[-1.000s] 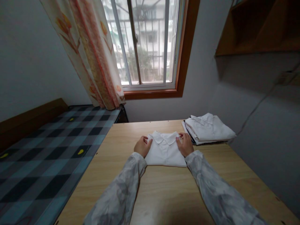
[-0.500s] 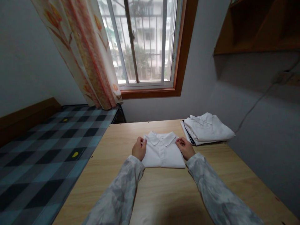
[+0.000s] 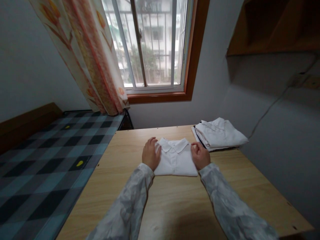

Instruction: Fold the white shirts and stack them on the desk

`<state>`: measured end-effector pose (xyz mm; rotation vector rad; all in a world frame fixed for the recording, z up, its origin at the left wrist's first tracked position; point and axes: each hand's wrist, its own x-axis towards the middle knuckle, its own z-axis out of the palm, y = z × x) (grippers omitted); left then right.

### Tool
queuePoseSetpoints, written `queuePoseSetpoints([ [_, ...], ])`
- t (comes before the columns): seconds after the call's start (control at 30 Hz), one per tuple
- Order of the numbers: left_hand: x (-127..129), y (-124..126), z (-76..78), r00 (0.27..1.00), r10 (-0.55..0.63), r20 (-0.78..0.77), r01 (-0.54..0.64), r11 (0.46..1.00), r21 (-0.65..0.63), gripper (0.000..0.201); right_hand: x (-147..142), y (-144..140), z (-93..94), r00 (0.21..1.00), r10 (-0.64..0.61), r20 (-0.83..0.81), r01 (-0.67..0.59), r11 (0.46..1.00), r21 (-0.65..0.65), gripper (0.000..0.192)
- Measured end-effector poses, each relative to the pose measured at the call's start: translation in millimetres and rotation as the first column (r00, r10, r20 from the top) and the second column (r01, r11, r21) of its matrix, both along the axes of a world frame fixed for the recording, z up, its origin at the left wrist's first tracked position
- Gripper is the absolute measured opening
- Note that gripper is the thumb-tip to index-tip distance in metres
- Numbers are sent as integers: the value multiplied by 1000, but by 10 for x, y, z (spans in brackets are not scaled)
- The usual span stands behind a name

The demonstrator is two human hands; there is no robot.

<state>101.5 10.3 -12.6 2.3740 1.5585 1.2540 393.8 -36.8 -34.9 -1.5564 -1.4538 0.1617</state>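
A white collared shirt, folded into a neat rectangle, lies flat on the wooden table in front of me. Its collar points away from me and the button placket faces up. My left hand rests against the shirt's left side, open, with fingers stretched forward and the thumb over the cloth. At the right edge, by the shoulder, is my right hand; its fingers are loosely bent and a little apart, with no cloth visibly gripped.
Beyond my right hand, a stack of folded clothes, white on top with a dark layer beneath, sits at the wooden table's far right. A bed with a checked cover adjoins the left edge. Shelves hang upper right.
Both hands have loosened from their pinch at the shirt's upper sides. The left fingers have spread forward; the right hand has shifted slightly outward. The shirt stays in place.
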Motion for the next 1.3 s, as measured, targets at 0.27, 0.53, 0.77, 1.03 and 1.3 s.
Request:
queuePoseSetpoints([
  [0.27,186,-74,-272,852,-365,-376,309,929,-202,63,-353,-91,-129,802,430,415,-356,902,-245,67],
  [0.53,85,-35,-347,877,-218,-427,118,961,-249,74,-173,-173,-294,796,412,443,-168,854,-492,80],
  [0.77,-86,41,-445,924,-14,-381,-109,948,-300,82,-5,-298,-424,876,213,432,32,869,-494,88],
  [1.03,-176,84,-521,974,76,-215,-122,971,-208,67,-41,-24,-529,963,205,-172,-238,950,-203,83],
  [1.3,-166,66,-477,984,66,-168,-100,974,-204,64,-60,319,-430,719,77,-691,-252,955,-156,73],
])
